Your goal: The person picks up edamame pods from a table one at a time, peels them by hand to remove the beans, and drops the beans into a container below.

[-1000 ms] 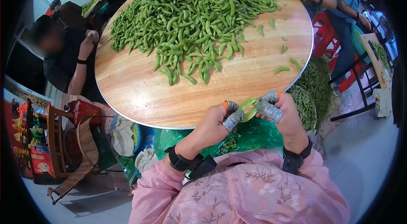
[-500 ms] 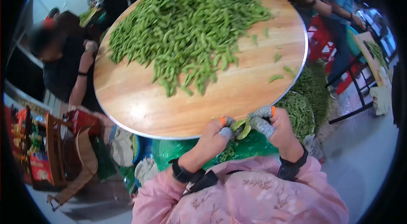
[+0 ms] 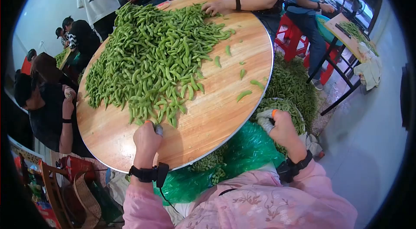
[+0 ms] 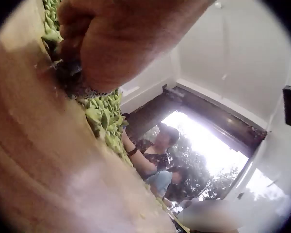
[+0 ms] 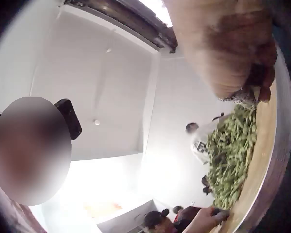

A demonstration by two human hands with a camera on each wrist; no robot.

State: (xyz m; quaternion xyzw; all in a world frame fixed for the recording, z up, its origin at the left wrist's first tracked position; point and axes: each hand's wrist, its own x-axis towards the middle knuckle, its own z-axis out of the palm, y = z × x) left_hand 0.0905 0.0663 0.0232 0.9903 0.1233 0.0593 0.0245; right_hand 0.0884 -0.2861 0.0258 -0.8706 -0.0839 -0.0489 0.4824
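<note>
My left hand (image 3: 148,140) is over the round table at the near edge of a heap of green soybean pods (image 3: 151,60). Its fingers bend down among the nearest pods, and the back of the hand hides their tips. Grey wrapping (image 3: 158,130) covers a digit on this hand. Off the table's right edge, my right hand (image 3: 284,129) hangs above a basket of pods (image 3: 299,118). Its thumb and forefinger, wrapped in grey with an orange band, curl in close together; no pod shows between them. In the right wrist view the curled fingers of the right hand (image 5: 237,53) overlap the table edge.
The wooden table (image 3: 208,116) has a pale metal rim, with a few loose pods (image 3: 244,95) at its right. Green plastic (image 3: 255,146) with shelled beans (image 3: 210,162) lies below. Across the table, a person's hand (image 3: 214,7) touches the heap. Red stools (image 3: 291,34) stand right.
Both hands held an opened pod together before the near rim. Now they are apart: the left has reached forward to the heap, the right has stayed beside the rim. The head view has shifted.
</note>
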